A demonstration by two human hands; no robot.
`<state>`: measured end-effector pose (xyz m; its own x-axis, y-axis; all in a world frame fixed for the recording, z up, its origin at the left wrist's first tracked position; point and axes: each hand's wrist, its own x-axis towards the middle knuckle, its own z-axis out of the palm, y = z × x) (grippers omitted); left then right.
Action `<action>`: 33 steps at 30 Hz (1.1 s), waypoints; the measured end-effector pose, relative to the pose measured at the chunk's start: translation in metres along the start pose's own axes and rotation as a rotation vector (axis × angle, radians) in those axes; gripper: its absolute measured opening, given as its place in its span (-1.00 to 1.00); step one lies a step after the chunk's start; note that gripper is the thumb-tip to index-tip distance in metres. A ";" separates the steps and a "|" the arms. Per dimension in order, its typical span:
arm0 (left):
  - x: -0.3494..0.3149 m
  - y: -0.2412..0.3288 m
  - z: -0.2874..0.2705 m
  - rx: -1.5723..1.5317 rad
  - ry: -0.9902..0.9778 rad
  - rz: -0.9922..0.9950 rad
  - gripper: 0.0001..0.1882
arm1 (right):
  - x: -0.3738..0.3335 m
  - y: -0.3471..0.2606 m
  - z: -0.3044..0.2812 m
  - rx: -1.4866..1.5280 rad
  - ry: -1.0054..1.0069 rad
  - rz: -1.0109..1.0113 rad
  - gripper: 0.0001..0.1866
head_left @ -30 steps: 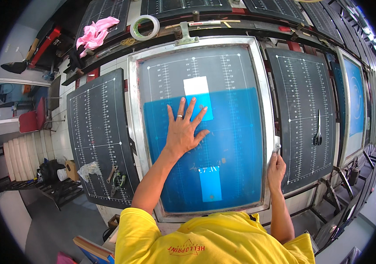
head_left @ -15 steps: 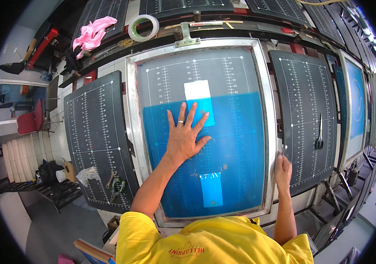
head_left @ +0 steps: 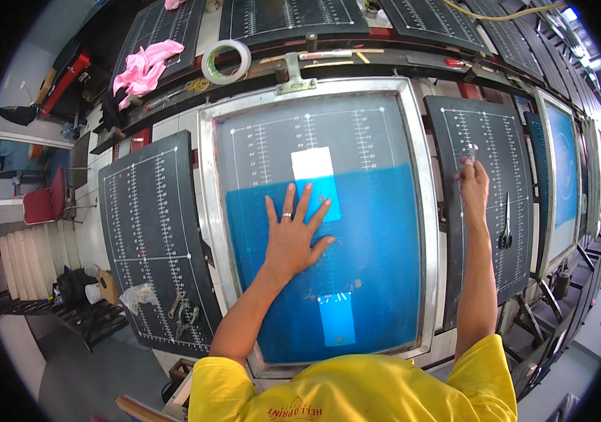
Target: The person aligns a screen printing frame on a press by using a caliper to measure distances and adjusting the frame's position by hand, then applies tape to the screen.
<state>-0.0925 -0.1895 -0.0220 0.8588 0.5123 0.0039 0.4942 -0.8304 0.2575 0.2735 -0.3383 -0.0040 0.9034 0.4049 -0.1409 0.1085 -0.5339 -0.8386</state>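
Spread flat on the blue-coated mesh of a screen printing frame [head_left: 414, 176], my left hand [head_left: 292, 235] has its fingers apart and holds nothing. Its fingertips lie beside and over the lower part of a white rectangular sheet [head_left: 311, 163] that shows through the mesh. A second pale rectangle [head_left: 337, 327] shows lower down. My right hand [head_left: 474, 184] is closed over the dark ruled board to the right, pinching a small shiny object [head_left: 472, 150] too small to name. Below and right of that hand, black-handled scissors [head_left: 506, 232] lie on the same board [head_left: 483, 274].
A metal hinge clamp [head_left: 293, 77] joins the frame to the rail behind. On that rail stand a tape roll [head_left: 226, 62] and a marker [head_left: 325, 55]. Pink cloth [head_left: 145, 67] lies at the far left. A wrench [head_left: 175, 304] and plastic wrap [head_left: 138, 299] rest on the left board.
My right hand has moved from beside the frame's right edge up and out over the right board, with the small shiny object. My left hand stays on the mesh; the view has tilted slightly upward.
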 end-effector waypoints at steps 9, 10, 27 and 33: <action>-0.003 -0.001 0.002 -0.032 -0.001 -0.003 -0.25 | 0.043 -0.029 0.045 0.123 -0.188 -0.002 -0.64; -0.003 -0.001 0.002 -0.036 0.000 -0.006 -0.25 | 0.047 -0.030 0.045 0.232 -0.152 0.006 -0.65; -0.001 -0.004 0.003 -0.045 -0.037 -0.018 -0.24 | 0.088 0.045 -0.005 -0.900 0.417 -0.547 -0.81; 0.001 -0.002 0.003 -0.043 -0.041 -0.016 -0.24 | 0.084 0.028 0.004 -0.410 0.223 -0.442 -0.67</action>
<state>-0.0924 -0.1875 -0.0252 0.8560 0.5155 -0.0403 0.5026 -0.8112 0.2989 0.3509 -0.3165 -0.0415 0.7967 0.5113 0.3223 0.6006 -0.6103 -0.5165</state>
